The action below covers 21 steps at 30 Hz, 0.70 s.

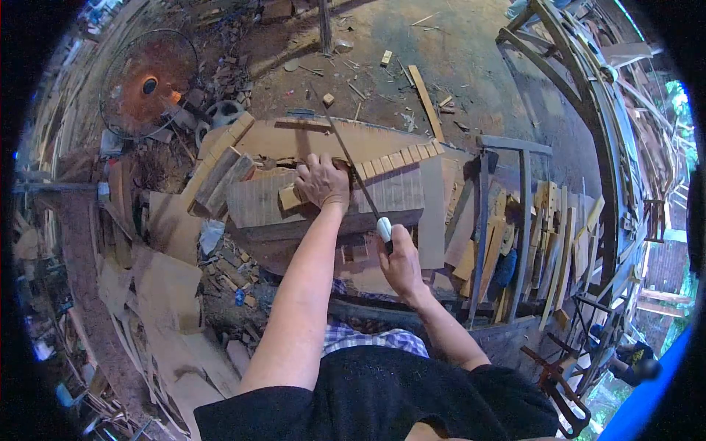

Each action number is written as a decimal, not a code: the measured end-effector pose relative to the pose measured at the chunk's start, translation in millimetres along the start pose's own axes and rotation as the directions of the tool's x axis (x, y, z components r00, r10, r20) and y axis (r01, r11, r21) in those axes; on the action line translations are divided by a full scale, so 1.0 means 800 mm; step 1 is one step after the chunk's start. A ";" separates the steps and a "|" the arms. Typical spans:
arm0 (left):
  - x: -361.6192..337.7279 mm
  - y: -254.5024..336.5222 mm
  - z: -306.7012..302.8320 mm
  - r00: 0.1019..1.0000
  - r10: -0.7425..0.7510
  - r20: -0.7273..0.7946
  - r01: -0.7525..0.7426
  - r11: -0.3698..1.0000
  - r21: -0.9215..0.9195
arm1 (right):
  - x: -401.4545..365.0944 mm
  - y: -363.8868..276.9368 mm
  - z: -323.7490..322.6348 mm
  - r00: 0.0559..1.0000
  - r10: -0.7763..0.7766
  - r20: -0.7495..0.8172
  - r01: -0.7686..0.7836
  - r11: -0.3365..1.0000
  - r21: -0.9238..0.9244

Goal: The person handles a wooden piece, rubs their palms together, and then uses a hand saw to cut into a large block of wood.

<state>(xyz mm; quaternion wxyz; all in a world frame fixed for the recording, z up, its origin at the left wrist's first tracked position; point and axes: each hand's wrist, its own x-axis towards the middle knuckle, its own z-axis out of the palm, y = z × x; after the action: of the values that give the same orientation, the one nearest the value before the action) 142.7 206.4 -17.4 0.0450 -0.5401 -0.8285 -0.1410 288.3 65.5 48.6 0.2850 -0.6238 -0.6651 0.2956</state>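
Note:
My right hand [401,261] is closed round the white handle of a handsaw [362,178], whose long thin dark blade points forward and is seen almost edge-on. The blade lies across a pale wooden strip [401,159] marked by evenly spaced crosswise lines. Just left of the blade, my left hand [323,181] presses down with bent fingers on wood; a light wooden end [290,197] sticks out beside it, and the rest is hidden under the palm. Beneath both hands lies a thick grey-brown wooden block [257,209].
Flat boards [434,220] lie under the block. A standing fan [149,84] is at the far left. Timber offcuts [507,235] lean against a wooden frame on the right. Scraps and a loose plank [425,103] lie on the ground ahead. Small offcuts [228,279] are piled at left.

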 end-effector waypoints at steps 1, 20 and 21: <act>0.000 0.000 -0.003 1.000 -0.010 0.024 0.010 1.000 -0.004 | 0.004 -0.004 0.000 0.999 0.038 0.013 -0.039 0.999 0.016; -0.001 0.001 0.007 1.000 -0.028 0.015 0.028 0.999 -0.023 | 0.014 0.016 0.034 0.993 -0.033 -0.111 0.040 0.998 0.058; 0.001 0.002 0.004 0.999 -0.043 0.032 0.044 0.999 -0.031 | -0.006 0.017 0.027 0.996 0.032 -0.078 -0.024 0.995 0.097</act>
<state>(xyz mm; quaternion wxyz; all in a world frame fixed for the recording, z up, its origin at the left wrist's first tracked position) 143.7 208.7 -19.8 0.0204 -0.5247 -0.8383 -0.1467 281.5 60.3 23.7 0.3364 -0.6299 -0.6296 0.3061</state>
